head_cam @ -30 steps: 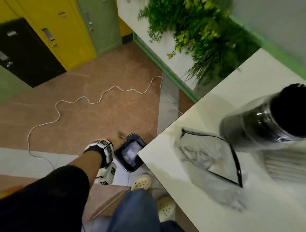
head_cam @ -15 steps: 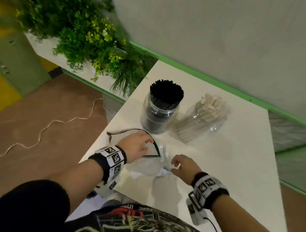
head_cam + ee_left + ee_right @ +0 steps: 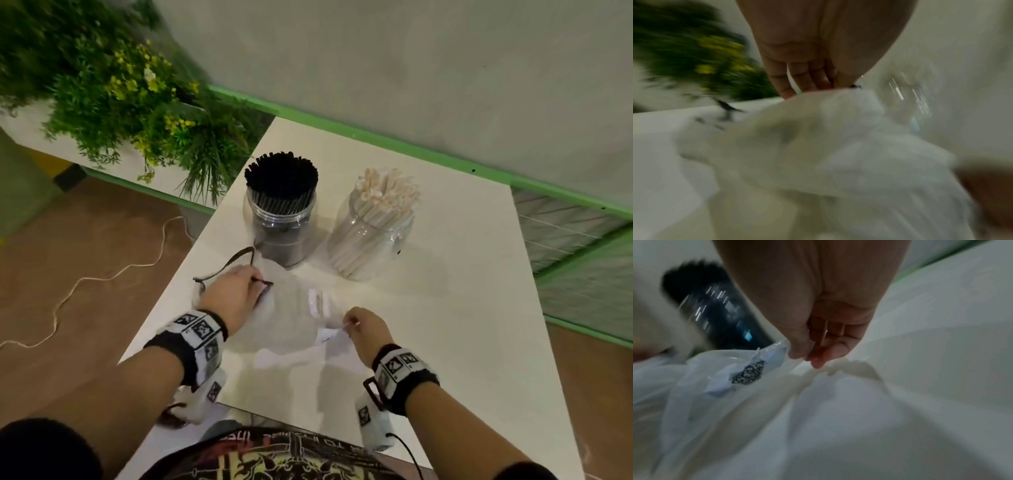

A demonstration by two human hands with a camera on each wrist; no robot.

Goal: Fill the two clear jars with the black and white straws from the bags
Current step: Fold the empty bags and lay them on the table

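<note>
Standing upright side by side near the far left part of the white desk (image 3: 462,308), the two clear jars are both packed: the left jar (image 3: 279,233) holds black straws (image 3: 281,178), the right jar (image 3: 371,245) holds white straws (image 3: 387,192). The straw ends rise above both rims. The jars stand close together but apart, with a narrow gap of bare desk between them.

An empty clear bag (image 3: 294,318) lies crumpled on the desk just in front of the jars. Its black-trimmed opening (image 3: 226,267) reaches toward the desk's left edge, and a white label (image 3: 317,301) sits on its upper face.

The left hand (image 3: 233,296) rests on the bag near the black trim; in the left wrist view its fingers (image 3: 797,78) curl down onto the plastic and pinch it. The right hand (image 3: 364,327) pinches the bag's near right edge between thumb and fingertips (image 3: 818,353), next to a printed code patch (image 3: 749,373). Both wrist views are motion-blurred.

To the right of the jars and of the right hand, the desk surface is bare out to its right edge. The near edge lies just past the wrists. A green-trimmed wall (image 3: 376,68) runs along the far edge. Beyond the left edge are green plants with yellow flowers (image 3: 130,102) and a brown floor with a white cord (image 3: 102,277) on it.
</note>
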